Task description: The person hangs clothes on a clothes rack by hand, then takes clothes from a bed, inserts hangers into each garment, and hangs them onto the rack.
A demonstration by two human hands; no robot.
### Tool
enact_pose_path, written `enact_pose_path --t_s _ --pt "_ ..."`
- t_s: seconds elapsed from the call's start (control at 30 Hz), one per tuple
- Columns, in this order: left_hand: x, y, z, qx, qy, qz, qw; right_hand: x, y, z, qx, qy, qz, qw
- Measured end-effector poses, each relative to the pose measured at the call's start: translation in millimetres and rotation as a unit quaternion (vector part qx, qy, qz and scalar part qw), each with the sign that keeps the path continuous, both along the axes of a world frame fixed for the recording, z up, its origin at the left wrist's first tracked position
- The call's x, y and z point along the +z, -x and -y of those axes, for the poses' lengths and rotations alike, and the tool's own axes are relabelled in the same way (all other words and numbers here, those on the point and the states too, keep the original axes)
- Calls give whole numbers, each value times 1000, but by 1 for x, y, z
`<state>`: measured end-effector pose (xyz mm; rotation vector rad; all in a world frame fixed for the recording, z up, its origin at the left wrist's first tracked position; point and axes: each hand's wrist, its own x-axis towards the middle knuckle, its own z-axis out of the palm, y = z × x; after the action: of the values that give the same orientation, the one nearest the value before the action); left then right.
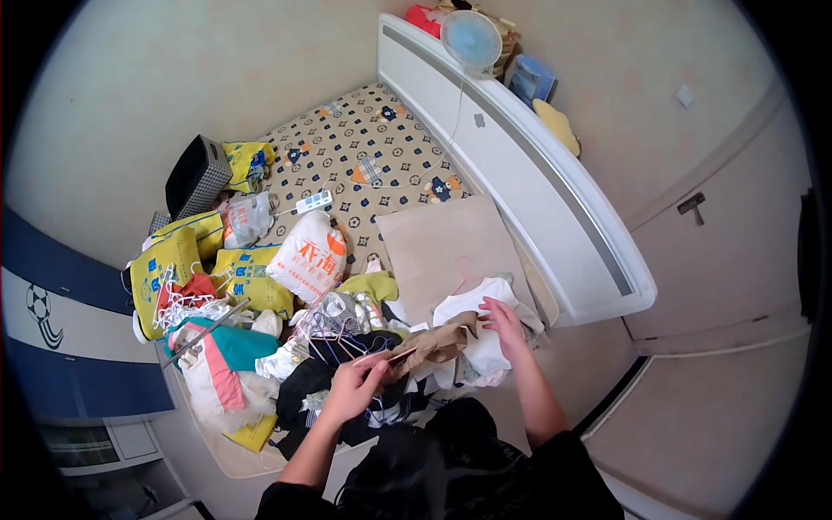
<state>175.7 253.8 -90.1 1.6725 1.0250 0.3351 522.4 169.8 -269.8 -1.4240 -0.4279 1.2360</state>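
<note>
My left hand (354, 390) is closed on one end of a brown garment (438, 343). A thin pinkish strip, perhaps part of a hanger, shows by its fingers. My right hand (503, 326) is beside the garment's other end, fingers apart, above a white top (477, 305) spread on the bed. Just beyond that top lies a pink hanger (464, 279). Dark clothes (310, 381) and several hangers (342, 336) are heaped left of my left hand.
Yellow bags (165, 273), a white bag with red print (309, 257) and a checked storage box (201, 180) crowd the bed's left side. Behind them is a power strip (314, 202). A beige board-like mat (442, 247) lies near the white headboard (520, 156), which carries a fan (471, 39).
</note>
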Motion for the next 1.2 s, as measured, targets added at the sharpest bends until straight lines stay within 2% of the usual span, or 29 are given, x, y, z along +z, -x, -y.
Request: enact_pose_path --t_s 0.03,0.07,0.13,0.23,0.33,0.47,0.53,0.57,0.63,0.7,0.73,0.8,0.87,1.0,1.13,1.2 --pt "-10 0 0 -4 -29 27 999 -25 -4 -8 -16 33 -23 999" --pt "-15 -1 3 19 1 49 999 -51 -7 -20 -30 66 -46 996" --pt "-31 3 11 78 99 46 991 -107 -16 -50 -53 109 -84 989" --pt "-25 0 22 160 211 39 963 -169 -17 -98 -77 194 -133 969" --pt "-37 2 40 228 223 80 945 -226 -13 -139 -76 245 -87 963" --pt "-38 7 62 305 242 87 917 -277 0 -170 -124 304 102 939" --pt "-40 12 69 322 237 105 911 -284 -8 -168 -74 337 217 913" --pt "-42 15 73 334 233 111 907 -322 -13 -160 -70 310 318 893" --pt "-39 22 79 355 236 126 896 -350 -24 -145 -89 236 345 904" --pt "-34 22 80 377 231 128 888 -317 -12 -139 -114 175 249 946" --pt "-30 25 83 391 226 129 883 -262 -8 -130 -126 155 136 970" --pt "-30 39 92 362 217 175 889 -188 4 -105 -73 74 77 992" --pt "-29 53 106 379 222 199 876 -135 13 -73 -27 55 45 997" --pt "-21 81 138 419 236 313 819 -40 41 -23 112 13 65 992" --pt "0 125 182 400 185 395 806 82 96 7 283 -28 80 955" --pt "7 154 213 377 160 444 797 126 131 26 341 -74 83 933"
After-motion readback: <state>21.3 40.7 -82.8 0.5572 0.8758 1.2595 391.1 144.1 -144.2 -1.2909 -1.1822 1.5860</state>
